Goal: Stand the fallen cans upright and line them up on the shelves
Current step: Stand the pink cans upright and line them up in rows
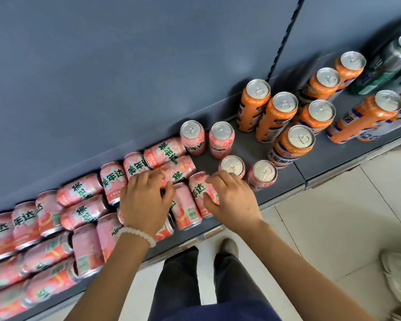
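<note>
Several pink cans lie on their sides across the grey shelf [285, 179], piled from the far left to the middle. My left hand [145, 200] rests with curled fingers on top of fallen pink cans, one of which [176, 173] lies just beyond its fingertips. My right hand [232, 198] grips a fallen pink can [200, 189] by its side. Several pink cans stand upright to the right of my hands, among them a back one [192, 137] and a front one [263, 174].
Tall orange cans [283, 114] stand upright further right on the shelf, with green cans [389, 63] at the far right. The blue-grey back panel [125, 66] rises behind. The shelf's front edge [195, 240] runs above my feet on the pale tiled floor [333, 228].
</note>
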